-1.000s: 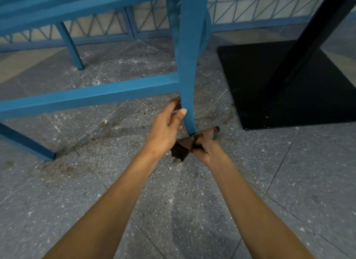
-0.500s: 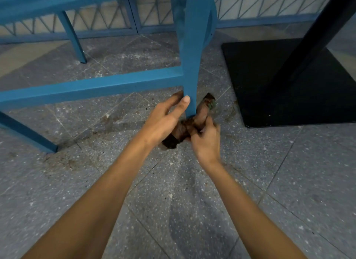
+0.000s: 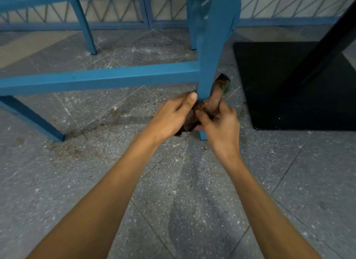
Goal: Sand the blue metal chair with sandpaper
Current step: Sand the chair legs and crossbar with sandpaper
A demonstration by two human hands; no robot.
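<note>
The blue metal chair (image 3: 100, 78) stands on the tiled floor, its near right leg (image 3: 209, 65) straight ahead of me. A worn brown strip of sandpaper (image 3: 215, 98) is wrapped round the back of that leg, low down. My left hand (image 3: 169, 118) holds the strip's left end, thumb up against the leg. My right hand (image 3: 221, 123) pinches the right end, whose free tip sticks up behind the leg. The leg's foot shows just below my hands.
A black square table base (image 3: 289, 85) with a dark slanted post (image 3: 317, 46) lies close on the right. A blue lattice railing (image 3: 115, 13) runs along the back. Rusty dust (image 3: 65, 150) speckles the grey floor tiles near the chair's left leg (image 3: 34, 121).
Both hands have risen along the leg with the sandpaper; the right hand has swung up from low beside the foot, and the strip's free end now points upward behind the leg.
</note>
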